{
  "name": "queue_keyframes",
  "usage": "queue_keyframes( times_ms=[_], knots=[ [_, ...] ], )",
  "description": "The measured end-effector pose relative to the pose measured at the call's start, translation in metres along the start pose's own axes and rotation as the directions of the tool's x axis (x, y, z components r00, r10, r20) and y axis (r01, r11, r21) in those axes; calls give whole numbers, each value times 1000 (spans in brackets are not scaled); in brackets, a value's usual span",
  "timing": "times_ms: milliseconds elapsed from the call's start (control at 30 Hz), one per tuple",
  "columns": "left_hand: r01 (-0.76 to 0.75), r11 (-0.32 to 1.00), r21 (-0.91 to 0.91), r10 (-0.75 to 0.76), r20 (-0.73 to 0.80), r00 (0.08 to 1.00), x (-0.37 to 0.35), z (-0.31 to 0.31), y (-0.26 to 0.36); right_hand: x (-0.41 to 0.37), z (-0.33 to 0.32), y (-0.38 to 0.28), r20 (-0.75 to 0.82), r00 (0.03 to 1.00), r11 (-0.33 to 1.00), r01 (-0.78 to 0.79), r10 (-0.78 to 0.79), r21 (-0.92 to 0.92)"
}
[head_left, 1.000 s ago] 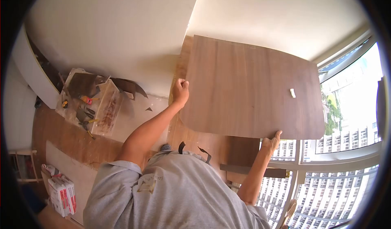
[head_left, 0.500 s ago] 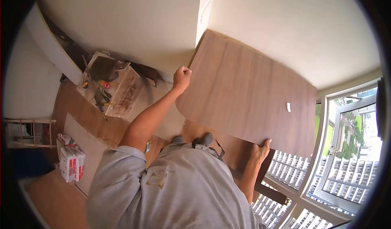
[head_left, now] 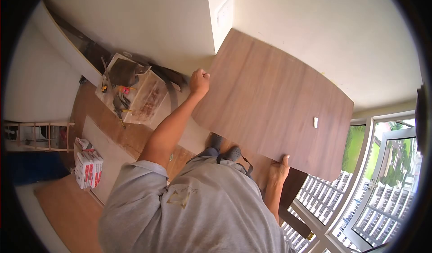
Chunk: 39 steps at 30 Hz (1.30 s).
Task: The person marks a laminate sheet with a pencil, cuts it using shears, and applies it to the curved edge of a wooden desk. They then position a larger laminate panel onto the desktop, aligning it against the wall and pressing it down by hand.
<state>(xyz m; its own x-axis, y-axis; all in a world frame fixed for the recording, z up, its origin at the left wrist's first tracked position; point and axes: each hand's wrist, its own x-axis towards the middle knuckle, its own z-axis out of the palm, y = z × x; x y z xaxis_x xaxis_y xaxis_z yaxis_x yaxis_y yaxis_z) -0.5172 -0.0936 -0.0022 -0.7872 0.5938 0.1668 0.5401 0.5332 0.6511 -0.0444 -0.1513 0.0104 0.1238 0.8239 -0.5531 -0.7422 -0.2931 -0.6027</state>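
Note:
A large brown wood-grain panel lies in front of me, its far edge along the pale wall. My left hand is curled into a fist right beside the panel's left edge, near the wall corner. At the near edge, my right hand grips the panel, thumb on top and fingers hidden below. A small white piece sits on the panel's surface toward the right.
Left of me, a worn stand carries scattered tools. Red-and-white bags are stacked on the floor behind it, near a wooden ladder-like frame. An open window stands on the right. Dark shoes show below the panel.
The panel's far left side now sits closer to the wall corner, and the dark gap there has gone. My left fist stays by the left edge; my right hand keeps its grip.

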Motion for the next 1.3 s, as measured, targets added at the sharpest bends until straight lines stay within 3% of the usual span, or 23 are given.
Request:
queue_keyframes(
  times_ms=[33,100,233,300,433,500,600,667,700,733,867,933,967,1033,1067,1100,1133,1167,1200,1233,1300],
  knots=[
    [-5,1000,-6,5,5,1000,4,0,2,-7,5,-3,-3,1000,1000,9,-9,2],
    [4,1000,-6,-3,34,999,12,3,0,-14,15,-11,-53,998,928,15,-37,-372],
    [51,998,23,-54,117,992,19,-1,4,-3,2,-11,-110,993,856,-31,-30,-516],
    [85,994,74,-96,159,983,23,0,4,9,-20,-12,-126,987,767,-159,103,-622],
    [28,993,118,-49,174,983,27,-2,4,13,-21,-15,-220,955,698,-294,197,-652],
    [89,988,127,-117,228,967,31,0,2,14,-20,-18,-258,925,672,-380,279,-635],
    [98,983,153,-140,293,946,35,-5,7,13,-14,-16,-269,912,714,-410,310,-567],
    [-61,980,190,41,104,994,14,-12,32,35,-41,-2,-221,930,819,-365,295,-443],
    [-270,948,171,254,113,961,9,-15,41,31,-44,-5,-219,935,808,-351,278,-473],
    [-346,927,143,294,292,910,11,-8,45,28,-40,-4,-212,940,794,-339,266,-506],
    [-583,809,79,532,325,782,13,13,98,10,-18,-19,-258,953,799,-276,157,-535],
    [-546,816,189,391,516,762,31,36,120,-5,-6,-43,-281,917,572,-396,283,-718],
    [-578,802,153,429,524,735,39,44,131,-12,1,-63,-291,923,603,-384,250,-699],
    [-459,830,316,191,612,767,56,56,142,-26,18,-112,-295,841,126,-388,453,-913],
    [-468,829,306,203,615,762,61,62,144,-30,28,-133,-244,904,-13,-256,350,-967],
    [-436,834,338,146,627,765,66,65,145,-25,27,-159,-9,954,3,-11,298,-1000],
    [-406,833,374,89,635,767,70,68,145,-19,39,-182,72,988,217,40,140,-975],
    [-418,827,376,97,637,765,73,69,147,7,39,-207,149,989,348,134,17,-928],
    [-376,840,391,41,646,762,76,68,151,35,46,-231,246,954,313,289,-171,-905],
    [-330,852,407,-18,652,758,79,67,155,65,56,-255,275,910,163,336,-310,-928],
    [-325,840,434,-44,652,757,85,70,161,145,59,-292,408,725,-132,407,-554,-904]
  ],
)
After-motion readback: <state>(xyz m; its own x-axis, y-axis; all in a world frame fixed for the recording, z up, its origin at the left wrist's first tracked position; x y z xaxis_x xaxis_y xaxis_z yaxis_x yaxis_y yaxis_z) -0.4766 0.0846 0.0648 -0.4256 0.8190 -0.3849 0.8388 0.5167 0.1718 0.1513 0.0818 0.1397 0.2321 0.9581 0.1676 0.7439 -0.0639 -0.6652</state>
